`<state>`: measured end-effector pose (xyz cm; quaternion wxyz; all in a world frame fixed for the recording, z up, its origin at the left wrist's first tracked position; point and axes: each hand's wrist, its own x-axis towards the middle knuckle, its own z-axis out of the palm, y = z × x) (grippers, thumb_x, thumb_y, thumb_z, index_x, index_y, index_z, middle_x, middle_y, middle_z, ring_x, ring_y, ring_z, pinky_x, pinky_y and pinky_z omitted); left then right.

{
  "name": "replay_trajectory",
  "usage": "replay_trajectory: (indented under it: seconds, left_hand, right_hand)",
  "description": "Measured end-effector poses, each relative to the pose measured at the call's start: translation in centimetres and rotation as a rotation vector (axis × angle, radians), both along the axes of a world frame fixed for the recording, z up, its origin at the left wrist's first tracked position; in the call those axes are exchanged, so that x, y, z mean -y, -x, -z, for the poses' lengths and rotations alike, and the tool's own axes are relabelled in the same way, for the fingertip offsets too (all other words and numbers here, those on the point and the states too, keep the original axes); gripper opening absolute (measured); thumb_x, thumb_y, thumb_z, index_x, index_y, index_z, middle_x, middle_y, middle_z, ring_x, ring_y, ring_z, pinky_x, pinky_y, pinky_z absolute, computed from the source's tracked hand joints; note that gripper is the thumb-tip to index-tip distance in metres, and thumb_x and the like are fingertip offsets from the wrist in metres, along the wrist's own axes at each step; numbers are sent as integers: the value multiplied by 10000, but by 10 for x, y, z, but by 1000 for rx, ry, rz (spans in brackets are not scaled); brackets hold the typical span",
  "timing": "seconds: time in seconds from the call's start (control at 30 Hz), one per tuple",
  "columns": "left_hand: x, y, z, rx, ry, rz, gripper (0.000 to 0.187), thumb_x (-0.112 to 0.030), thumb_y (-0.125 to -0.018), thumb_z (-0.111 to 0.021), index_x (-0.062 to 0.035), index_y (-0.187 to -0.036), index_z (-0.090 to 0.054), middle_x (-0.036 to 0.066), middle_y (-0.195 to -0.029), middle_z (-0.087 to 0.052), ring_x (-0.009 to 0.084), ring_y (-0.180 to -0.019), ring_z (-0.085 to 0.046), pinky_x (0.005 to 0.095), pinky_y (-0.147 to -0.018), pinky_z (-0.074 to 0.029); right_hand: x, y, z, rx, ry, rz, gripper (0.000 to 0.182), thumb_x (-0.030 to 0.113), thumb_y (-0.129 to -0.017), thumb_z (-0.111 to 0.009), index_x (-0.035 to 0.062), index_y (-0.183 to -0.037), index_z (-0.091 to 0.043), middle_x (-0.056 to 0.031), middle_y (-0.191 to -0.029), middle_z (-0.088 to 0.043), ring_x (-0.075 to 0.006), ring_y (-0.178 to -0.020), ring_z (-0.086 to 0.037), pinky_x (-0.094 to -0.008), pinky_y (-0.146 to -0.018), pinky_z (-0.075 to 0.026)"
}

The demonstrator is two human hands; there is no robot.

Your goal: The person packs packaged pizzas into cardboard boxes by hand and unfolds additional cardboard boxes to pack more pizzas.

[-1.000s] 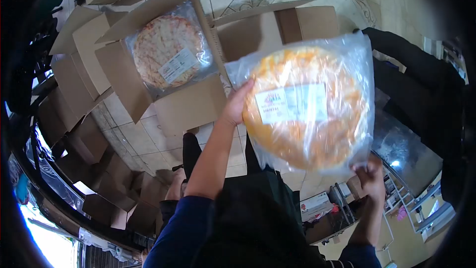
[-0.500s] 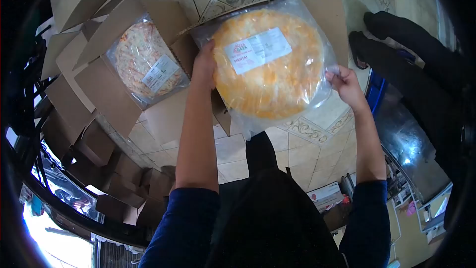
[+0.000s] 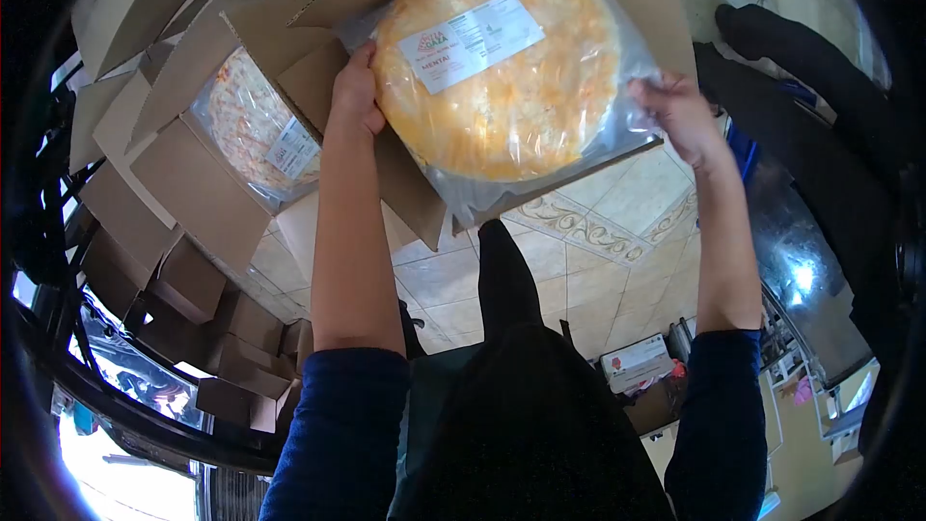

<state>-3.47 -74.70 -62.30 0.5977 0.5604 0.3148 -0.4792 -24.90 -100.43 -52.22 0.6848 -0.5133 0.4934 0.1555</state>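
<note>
Between my two hands is a large round pizza (image 3: 521, 116) with an orange-yellow top, sealed in a clear plastic bag with a white label. My left hand (image 3: 357, 95) grips its left edge, the thumb at the rim. At the right, my right hand (image 3: 680, 111) pinches the loose plastic of the bag. The pizza lies over an open cardboard box (image 3: 410, 188), whose flaps stand out around it. Left of this, a second bagged pizza (image 3: 253, 121) with a white label sits in another open cardboard box (image 3: 198, 174).
More open cardboard boxes (image 3: 145, 0) stand at the upper left, with several others (image 3: 231, 328) stacked lower left. The tiled floor (image 3: 540, 270) shows below the box. Another person's dark-clothed legs (image 3: 791, 106) are at the right, beside a shiny metal surface (image 3: 796, 251).
My hands and the bagged pizza have shifted up and left in view, and the pizza now sits closer within the open box's flaps. The camera view has moved slightly too.
</note>
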Motion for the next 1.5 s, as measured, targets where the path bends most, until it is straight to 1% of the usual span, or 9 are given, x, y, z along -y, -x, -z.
replay_trajectory:
  seconds: [0.2,0.3,0.6,0.73,0.83,0.87,1.0,1.2,1.5]
  left_hand:
    - [-3,24,35,215,-323,64,398,-222,-851,-475,25,-1161,-440,165,-1101,-532,256,-997,-527,364,-832,-415]
    - [-15,58,57,947,-434,441,514,-109,-791,-555,36,-1238,-346,210,-1150,-496,324,-1049,-489,357,-905,-362]
    - [-137,183,-172,578,44,728,217,-79,-801,-568,-48,-1015,-567,128,-816,-630,209,-655,-624,274,-601,-483]
    - [-268,201,-180,532,-423,1169,288,-182,-768,-573,-72,-1034,-562,147,-1031,-581,310,-904,-558,385,-770,-451]
    - [-321,207,-185,519,-718,1468,406,-265,-747,-585,-65,-1094,-517,189,-1178,-476,359,-1049,-464,427,-863,-398]
    - [-338,216,-180,384,-668,1406,444,-289,-730,-593,-61,-1101,-507,203,-1200,-447,368,-1077,-436,431,-885,-383]
    - [-367,219,-170,258,-616,1269,487,-312,-689,-616,-60,-1092,-510,221,-1212,-431,369,-1103,-416,423,-935,-349]
    - [-402,212,-166,329,-589,1154,411,-285,-667,-630,-55,-1001,-565,194,-1150,-494,345,-1049,-476,418,-905,-378]
    - [-461,234,-148,535,-494,1305,405,-320,-660,-637,-91,-989,-575,155,-1137,-510,316,-1040,-488,409,-837,-435]
  right_hand:
    - [-25,15,70,-357,639,-869,160,150,-796,-555,3,-855,-574,-131,-798,-622,-216,-749,-605,-316,-675,-481]
    - [-32,14,100,-489,889,-1218,198,178,-786,-536,2,-871,-572,-185,-875,-612,-297,-849,-596,-377,-740,-477]
    - [-141,-29,26,-309,-35,-1521,402,321,-764,-568,219,-1150,-530,-149,-1159,-510,-314,-1102,-451,-420,-958,-305]
    - [-192,30,22,-165,617,-1647,387,217,-768,-541,238,-1154,-525,-178,-1066,-551,-310,-1064,-490,-446,-901,-368]
    - [-244,-32,7,-379,454,-1449,270,165,-750,-553,140,-1017,-593,-180,-889,-606,-312,-873,-584,-437,-758,-445]
    - [-266,-55,-19,-54,468,-1507,148,152,-753,-540,73,-854,-615,-170,-740,-609,-330,-688,-598,-443,-623,-458]
    - [-357,-131,-3,65,347,-714,144,95,-743,-508,-23,-723,-587,-243,-763,-581,-371,-781,-577,-436,-700,-450]
    - [-368,-115,173,-295,808,-100,520,223,-765,-550,-128,-1118,-400,-314,-1086,-487,-415,-1009,-492,-397,-893,-392]
    - [-368,-158,180,-633,490,144,433,209,-684,-644,-73,-999,-550,-239,-1011,-565,-297,-958,-552,-340,-814,-415]
